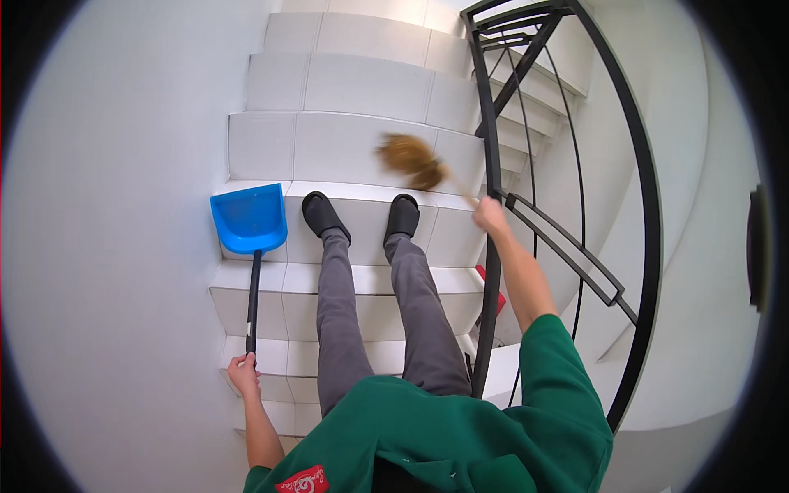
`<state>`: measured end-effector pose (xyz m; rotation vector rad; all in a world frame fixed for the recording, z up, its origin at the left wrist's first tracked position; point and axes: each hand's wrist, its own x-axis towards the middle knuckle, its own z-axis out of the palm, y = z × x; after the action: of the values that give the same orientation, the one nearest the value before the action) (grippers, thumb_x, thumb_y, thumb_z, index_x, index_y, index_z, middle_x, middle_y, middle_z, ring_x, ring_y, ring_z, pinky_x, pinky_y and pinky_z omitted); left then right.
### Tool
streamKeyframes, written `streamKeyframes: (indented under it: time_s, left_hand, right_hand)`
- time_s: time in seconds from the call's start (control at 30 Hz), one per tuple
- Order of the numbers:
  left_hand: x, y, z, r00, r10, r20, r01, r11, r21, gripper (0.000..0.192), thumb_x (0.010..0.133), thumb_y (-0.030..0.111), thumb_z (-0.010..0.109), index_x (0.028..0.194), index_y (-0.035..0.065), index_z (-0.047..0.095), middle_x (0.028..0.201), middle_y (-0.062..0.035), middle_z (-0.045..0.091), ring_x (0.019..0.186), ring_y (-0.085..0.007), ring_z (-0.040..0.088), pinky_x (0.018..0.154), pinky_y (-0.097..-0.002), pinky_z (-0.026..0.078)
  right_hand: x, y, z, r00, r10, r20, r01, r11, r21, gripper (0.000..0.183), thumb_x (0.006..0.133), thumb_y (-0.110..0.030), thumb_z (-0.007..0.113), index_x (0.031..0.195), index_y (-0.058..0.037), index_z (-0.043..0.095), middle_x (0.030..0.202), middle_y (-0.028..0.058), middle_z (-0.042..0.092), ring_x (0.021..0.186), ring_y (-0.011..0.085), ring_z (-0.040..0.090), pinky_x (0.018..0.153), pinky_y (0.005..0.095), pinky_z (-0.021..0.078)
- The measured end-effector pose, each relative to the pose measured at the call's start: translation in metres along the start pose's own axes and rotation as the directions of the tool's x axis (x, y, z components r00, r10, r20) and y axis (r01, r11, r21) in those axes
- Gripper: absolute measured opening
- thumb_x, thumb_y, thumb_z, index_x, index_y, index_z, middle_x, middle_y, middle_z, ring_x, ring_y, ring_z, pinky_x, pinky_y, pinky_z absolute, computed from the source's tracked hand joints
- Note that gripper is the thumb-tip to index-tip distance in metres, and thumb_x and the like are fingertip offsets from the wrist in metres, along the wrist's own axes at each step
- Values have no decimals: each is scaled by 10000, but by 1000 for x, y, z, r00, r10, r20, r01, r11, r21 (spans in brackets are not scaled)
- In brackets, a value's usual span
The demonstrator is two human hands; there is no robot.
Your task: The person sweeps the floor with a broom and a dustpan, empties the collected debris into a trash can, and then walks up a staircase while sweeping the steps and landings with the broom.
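Note:
My left hand (245,373) is closed around the end of the black handle of a blue plastic dustpan (251,215). The pan lies at the left side of the stair tread where my feet stand, its wide edge turned toward the riser above. At the right, beside the railing, my right hand (490,215) grips the light handle of a brush with brown bristles (408,157). The bristles are blurred and appear in front of the riser, up and to the right of my feet.
White tiled stairs (363,86) rise ahead and drop behind my feet in black slippers (402,219). A black metal railing (490,154) runs along the right, with more steps beyond it. A white wall (123,246) borders the left. Something red (500,301) shows behind the railing.

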<state>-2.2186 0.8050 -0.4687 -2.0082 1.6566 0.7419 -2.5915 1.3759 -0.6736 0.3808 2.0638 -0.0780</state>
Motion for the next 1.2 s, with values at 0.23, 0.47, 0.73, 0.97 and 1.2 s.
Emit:
streamKeyframes:
  time_s: [0.23, 0.47, 0.73, 0.97, 1.2]
  left_hand:
    - [-16, -28, -1, 996, -61, -60, 59, 998, -35, 193, 835, 167, 726, 913, 44, 599, 650, -51, 601, 415, -119, 506, 308, -234, 275]
    - [-39, -34, 0, 989, -123, -80, 106, 978, -182, 219, 851, 207, 739, 937, 75, 588, 653, -54, 609, 418, -111, 496, 324, -224, 283]
    - [-95, -53, -52, 989, -99, -109, 77, 978, -193, 244, 840, 198, 745, 966, 72, 578, 632, -55, 601, 403, -102, 476, 317, -222, 277]
    - [-113, -5, 0, 997, -12, -73, 8, 998, -66, 316, 823, 207, 763, 1031, 21, 614, 579, -9, 524, 408, -78, 430, 343, -236, 279]
    - [-124, 57, 43, 982, 164, -95, -173, 981, -89, 396, 811, 184, 762, 1146, 13, 639, 631, -29, 577, 494, -103, 501, 437, -268, 369]
  right_hand:
    - [-57, -149, -2, 972, -212, -99, 231, 796, 560, 247, 829, -71, 530, 1042, 21, 615, 781, 199, 651, 695, 320, 655, 600, 453, 509]
    - [-104, -360, 55, 751, -543, 375, -32, 537, 843, 143, 832, -123, 627, 866, 16, 612, 591, 37, 519, 426, 125, 470, 349, 306, 317]
    - [-26, -155, 107, 889, -323, 325, 156, 880, 448, 242, 782, -218, 711, 772, 18, 656, 605, 69, 595, 479, 194, 576, 426, 361, 434]
    - [17, 31, -65, 974, -137, -180, 122, 988, -96, 222, 892, -184, 525, 1030, -13, 556, 945, 270, 659, 924, 450, 636, 776, 519, 519]
    - [-49, 86, -21, 926, -374, -56, 378, 917, 127, 247, 897, -195, 519, 1077, -25, 513, 945, 291, 649, 903, 479, 623, 802, 536, 506]
